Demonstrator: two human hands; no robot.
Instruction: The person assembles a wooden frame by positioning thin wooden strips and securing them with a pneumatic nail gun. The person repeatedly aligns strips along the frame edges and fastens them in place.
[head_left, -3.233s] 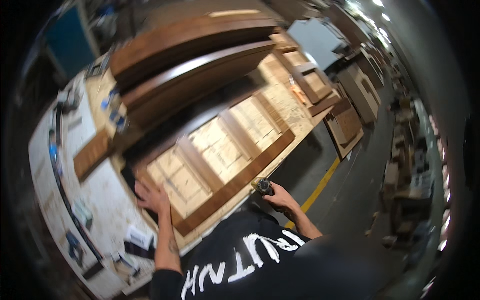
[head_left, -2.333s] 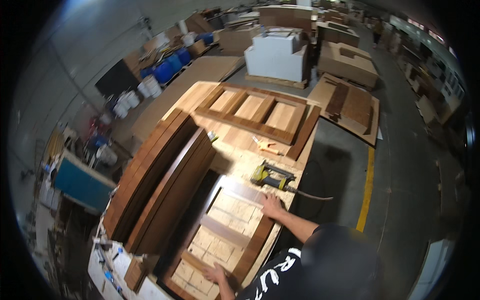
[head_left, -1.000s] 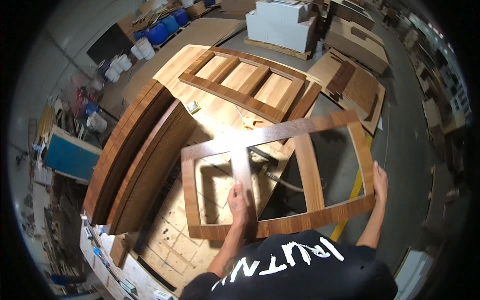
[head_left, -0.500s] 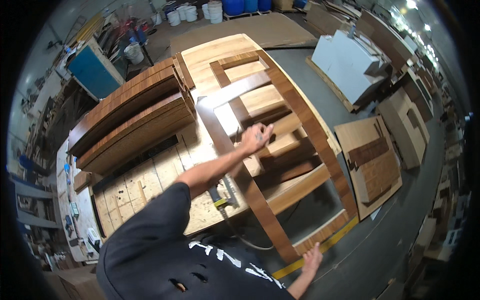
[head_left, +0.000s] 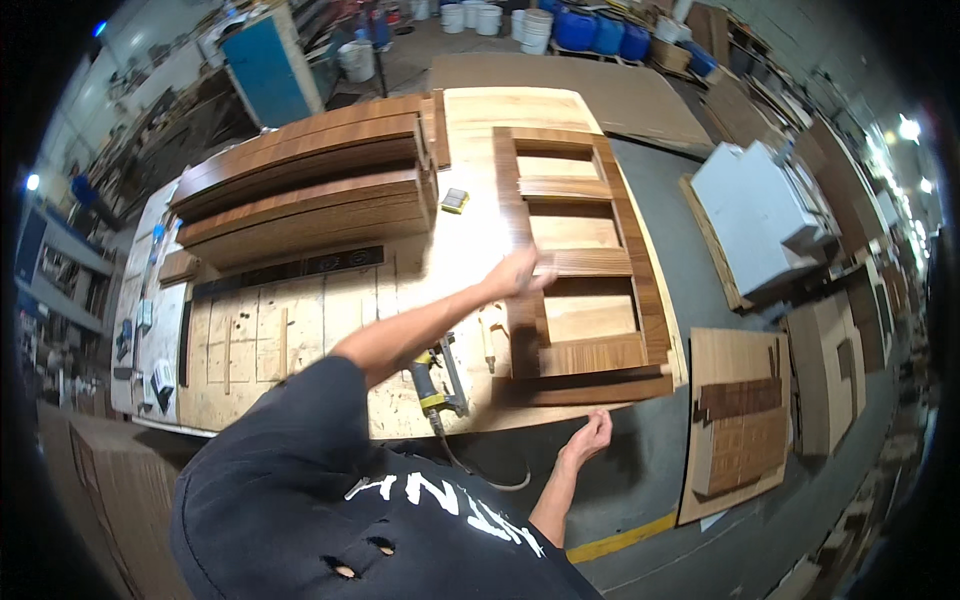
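A brown wooden face frame (head_left: 655, 290) with several crosspieces lies on the right part of the worktable, its near end close to the table's front edge. My left hand (head_left: 517, 273) is at the frame's left stile, about midway along; motion blur smears its fingers, so its grip is unclear. My right hand (head_left: 586, 438) is just off the front edge, below the frame's near end, with fingers curled in and nothing visible in them. A black and yellow nail gun (head_left: 432, 383) with a hose lies on the table left of the frame. A wood-handled tool (head_left: 488, 340) lies between them.
Stacked brown wooden panels (head_left: 310, 190) stand on the table's left side. A small yellow-edged block (head_left: 454, 200) sits beside them. On the floor at right are a leaning plywood sheet (head_left: 705, 360) and a white cabinet (head_left: 755, 205) on a pallet. Buckets (head_left: 487, 20) stand far back.
The frame, slanted and overhanging the front edge before, now lies straighter and farther onto the table. My right hand has moved up and left; its fingers have curled. My view has turned.
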